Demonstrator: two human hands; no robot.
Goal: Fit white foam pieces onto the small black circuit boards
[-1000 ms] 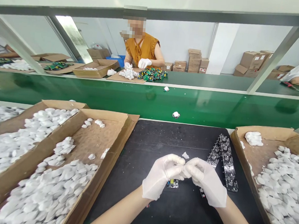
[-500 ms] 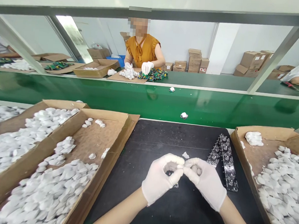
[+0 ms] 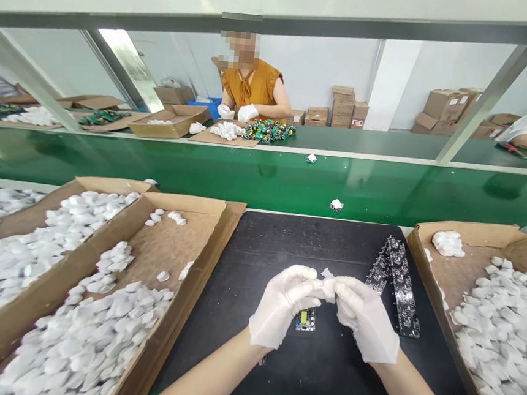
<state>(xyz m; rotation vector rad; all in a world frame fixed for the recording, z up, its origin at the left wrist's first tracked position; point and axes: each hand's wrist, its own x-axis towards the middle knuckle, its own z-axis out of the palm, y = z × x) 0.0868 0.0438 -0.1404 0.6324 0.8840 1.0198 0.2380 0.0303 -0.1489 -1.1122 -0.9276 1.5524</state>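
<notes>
My left hand and my right hand, both in white gloves, meet above a black mat. Pinched between the fingertips of both is a small white piece, partly covered by the gloves. Below them on the mat lies a small circuit board with a yellow component, its upper part hidden by my fingers. Just beyond my fingertips sits a thin white scrap. Long black circuit board strips rest to the right of my right hand.
Cardboard trays heaped with white pieces stand at left; another cardboard tray flanks the mat at right. Beyond runs a green conveyor belt carrying small white-topped boards. Across it, a person works beside piled circuit boards.
My fingers have shifted, drawing slightly apart and showing the white piece and the board below. White-topped boards on the belt have moved right. The person opposite has drawn a hand back from the boards.
</notes>
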